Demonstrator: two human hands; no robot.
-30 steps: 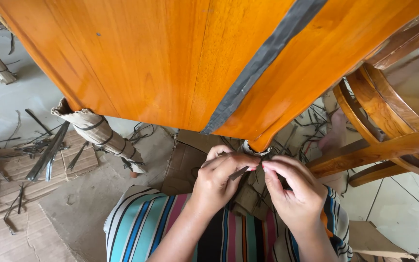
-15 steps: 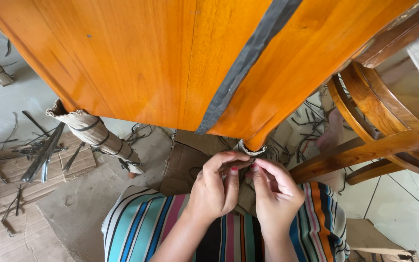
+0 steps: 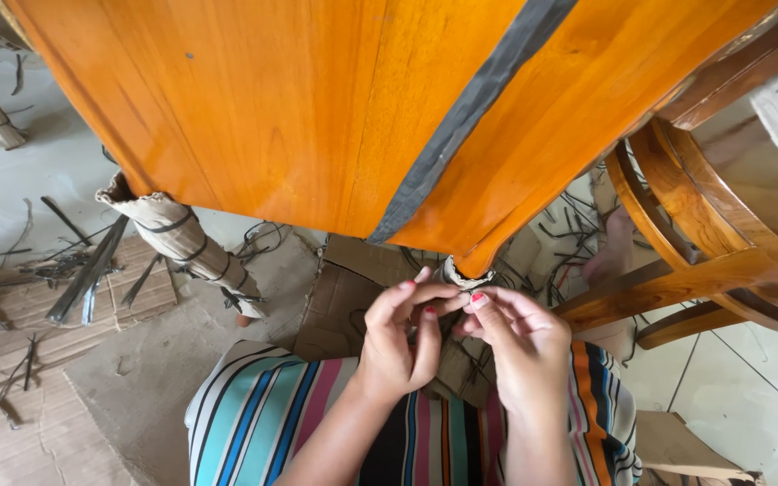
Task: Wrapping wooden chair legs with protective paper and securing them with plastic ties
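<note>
Fingertips of both hands meet just below the near corner of the orange wooden tabletop [image 3: 317,117], pinched on the paper wrapping [image 3: 466,274] at the top of a table leg; left hand [image 3: 402,337] and right hand [image 3: 520,346] touch each other there. Judgement: work goes best with the grip kept close to the wood and the wrap pulled evenly. Farther left, another wrapped leg [image 3: 186,243] stands over cardboard [image 3: 11,432]; a wooden chair [image 3: 704,261] sits right.

Paper-wrapped table leg [image 3: 466,273] (pale wrapping, upright), under orange wooden tabletop [image 3: 317,117], dark tape strip across top
</note>
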